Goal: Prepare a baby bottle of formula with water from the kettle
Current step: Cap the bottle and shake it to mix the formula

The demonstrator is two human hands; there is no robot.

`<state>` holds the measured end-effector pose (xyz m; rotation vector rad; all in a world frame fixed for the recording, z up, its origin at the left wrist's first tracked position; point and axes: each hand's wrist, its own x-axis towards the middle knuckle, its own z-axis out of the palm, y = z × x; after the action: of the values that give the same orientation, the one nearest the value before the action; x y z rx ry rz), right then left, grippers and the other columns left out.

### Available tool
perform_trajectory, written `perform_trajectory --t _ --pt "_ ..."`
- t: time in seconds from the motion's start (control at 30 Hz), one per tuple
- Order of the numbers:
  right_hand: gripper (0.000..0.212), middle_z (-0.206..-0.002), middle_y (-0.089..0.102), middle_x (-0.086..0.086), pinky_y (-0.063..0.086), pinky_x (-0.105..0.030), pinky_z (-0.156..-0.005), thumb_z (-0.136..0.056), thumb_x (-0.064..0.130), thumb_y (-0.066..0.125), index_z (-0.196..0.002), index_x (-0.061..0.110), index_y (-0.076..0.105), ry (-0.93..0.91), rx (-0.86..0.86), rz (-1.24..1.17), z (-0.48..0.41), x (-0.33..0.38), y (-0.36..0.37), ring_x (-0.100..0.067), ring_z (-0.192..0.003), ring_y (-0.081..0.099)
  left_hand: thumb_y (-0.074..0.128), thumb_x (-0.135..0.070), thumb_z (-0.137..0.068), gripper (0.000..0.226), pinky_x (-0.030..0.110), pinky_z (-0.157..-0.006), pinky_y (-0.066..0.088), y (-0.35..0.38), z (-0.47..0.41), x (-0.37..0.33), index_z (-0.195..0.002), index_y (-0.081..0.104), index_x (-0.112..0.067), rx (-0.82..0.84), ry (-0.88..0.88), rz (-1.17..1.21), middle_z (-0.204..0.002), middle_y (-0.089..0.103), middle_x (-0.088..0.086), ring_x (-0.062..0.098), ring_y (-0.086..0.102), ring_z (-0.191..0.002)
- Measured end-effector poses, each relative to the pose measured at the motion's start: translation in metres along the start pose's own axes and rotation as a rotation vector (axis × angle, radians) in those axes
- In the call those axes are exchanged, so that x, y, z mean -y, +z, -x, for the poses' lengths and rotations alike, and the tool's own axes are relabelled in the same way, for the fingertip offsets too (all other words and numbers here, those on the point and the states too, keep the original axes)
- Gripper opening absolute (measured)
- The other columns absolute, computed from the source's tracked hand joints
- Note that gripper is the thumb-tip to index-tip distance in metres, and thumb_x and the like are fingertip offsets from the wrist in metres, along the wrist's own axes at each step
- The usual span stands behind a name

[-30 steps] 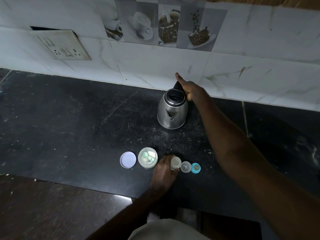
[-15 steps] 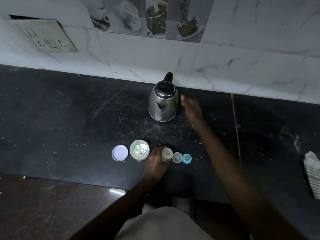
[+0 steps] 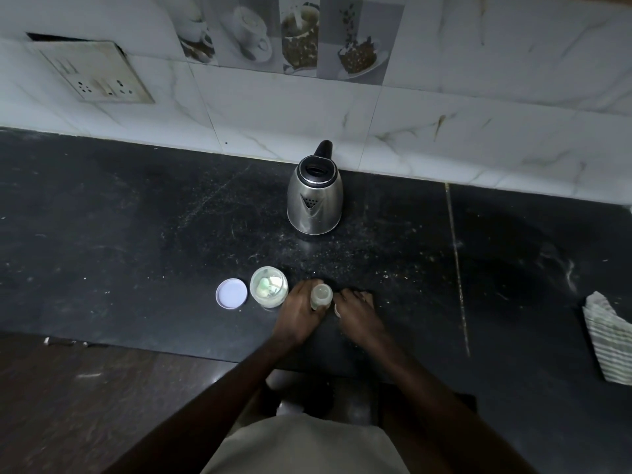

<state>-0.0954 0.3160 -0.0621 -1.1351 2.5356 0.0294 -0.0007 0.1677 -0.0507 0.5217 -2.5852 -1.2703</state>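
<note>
Both hands are down low on the dark stone table [image 3: 136, 234], close together near its front edge. The left hand [image 3: 299, 314] has its grip wrapped around the small clear plastic baby bottle [image 3: 321, 295], which stands upright with its mouth open, fingers curled round its left side. Just beside it, the right hand [image 3: 359, 314] rests palm-down with its fingers bent onto the table. A pale sliver shows at its thumb side, but whether that grip is pinching anything I cannot tell.

Left of the bottle sits the round clear formula jar [image 3: 268, 290], open, with something pale green inside. Its flat white lid [image 3: 231, 293] lies just beside it. Well behind them, near the wall, the stainless steel kettle [image 3: 314, 200] stands alone, black handle toward the tiles and spout facing the person.

A striped folded cloth [image 3: 607, 343] lies at the far right. On the wall are a grimy socket plate [image 3: 99, 75] and picture tiles of coffee cups [image 3: 290, 39]. No writing is sharp enough to read.
</note>
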Motion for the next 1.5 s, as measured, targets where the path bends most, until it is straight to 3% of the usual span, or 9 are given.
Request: perform_trajectory --t 0.13,0.47,0.6,0.7,0.93,1.07,1.17,1.3,1.5 --pt "0.035 -0.117 0.065 -0.004 0.038 -0.045 -0.102 -0.090 0.016 0.057 -0.125 0.020 0.062 -0.015 -0.051 -0.027 0.002 -0.002 -0.001 -0.029 -0.112 0.063 0.077 -0.023 -0.087 0.039 0.033 -0.095 0.050 0.002 0.001 0.000 -0.123 0.065 -0.015 -0.013 -0.004 0.016 -0.118 0.069 0.001 0.017 0.063 -0.109" --pt "0.043 -0.110 0.065 0.005 0.042 -0.036 -0.103 -0.073 0.026 0.079 -0.114 0.023 0.065 -0.010 -0.073 0.003 -0.002 -0.005 0.003 -0.016 -0.107 0.059 0.076 -0.021 -0.084 0.040 0.033 -0.091 0.050 0.003 0.000 0.000 -0.121 0.066 -0.011 -0.008 0.024 -0.013 -0.114 0.070 0.005 0.022 0.065 -0.105" --pt "0.070 -0.133 0.058 0.001 0.031 -0.046 -0.119 -0.078 0.028 0.077 -0.143 0.018 0.052 -0.021 -0.060 0.018 -0.001 -0.007 -0.001 -0.019 -0.125 0.055 0.076 -0.020 -0.084 0.040 0.033 -0.092 0.050 0.003 0.000 0.002 -0.122 0.065 -0.011 -0.009 0.032 -0.022 -0.116 0.070 0.005 0.021 0.064 -0.106" --pt "0.089 -0.150 0.043 0.001 0.031 -0.050 -0.118 -0.076 0.017 0.073 -0.156 0.019 0.034 0.062 -0.023 -0.037 0.005 -0.019 -0.017 -0.024 -0.138 0.044 0.076 -0.023 -0.085 0.039 0.032 -0.092 0.049 0.002 0.000 0.003 -0.121 0.064 -0.014 -0.008 0.032 -0.023 -0.115 0.069 0.003 0.019 0.063 -0.105" --pt "0.041 -0.130 0.051 -0.005 0.053 -0.038 -0.091 -0.085 0.007 0.073 -0.123 0.018 0.063 0.151 0.012 -0.186 0.008 -0.034 -0.021 -0.027 -0.116 0.059 0.073 -0.028 -0.086 0.038 0.031 -0.092 0.049 0.004 0.001 0.006 -0.122 0.062 -0.020 0.007 0.012 -0.022 -0.117 0.067 -0.002 0.013 0.061 -0.107" --pt "0.044 -0.126 0.056 -0.009 0.051 -0.037 -0.094 -0.083 0.012 0.073 -0.125 0.012 0.063 0.195 -0.106 -0.278 0.006 -0.029 -0.039 -0.029 -0.112 0.061 0.074 -0.027 -0.087 0.037 0.032 -0.089 0.049 0.005 0.000 0.007 -0.120 0.062 -0.020 -0.001 0.012 -0.007 -0.113 0.067 -0.003 0.013 0.061 -0.104" --pt "0.049 -0.126 0.062 -0.009 0.052 -0.040 -0.097 -0.079 0.008 0.075 -0.126 0.010 0.063 0.211 -0.286 -0.511 0.002 -0.019 -0.072 -0.027 -0.112 0.062 0.077 -0.026 -0.085 0.038 0.031 -0.088 0.049 0.005 -0.001 0.007 -0.120 0.063 -0.019 -0.002 0.009 0.009 -0.112 0.068 -0.003 0.013 0.062 -0.102" --pt "0.043 -0.119 0.065 -0.001 0.053 -0.036 -0.093 -0.076 0.006 0.078 -0.118 0.013 0.069 -0.090 -0.144 -0.527 0.000 0.005 -0.097 -0.020 -0.106 0.064 0.083 -0.027 -0.079 0.041 0.023 -0.077 0.044 0.003 0.000 0.003 -0.115 0.065 -0.020 -0.009 -0.024 0.015 -0.103 0.067 -0.007 0.010 0.063 -0.092" --pt "0.046 -0.120 0.067 -0.008 0.053 -0.038 -0.092 -0.074 0.004 0.080 -0.119 0.010 0.069 -0.173 -0.054 -0.344 -0.002 0.027 -0.095 -0.027 -0.107 0.066 0.085 -0.030 -0.076 0.053 0.023 -0.076 0.048 0.002 0.000 0.000 -0.120 0.057 -0.018 -0.017 -0.123 0.055 -0.107 0.070 -0.009 0.008 0.066 -0.092"
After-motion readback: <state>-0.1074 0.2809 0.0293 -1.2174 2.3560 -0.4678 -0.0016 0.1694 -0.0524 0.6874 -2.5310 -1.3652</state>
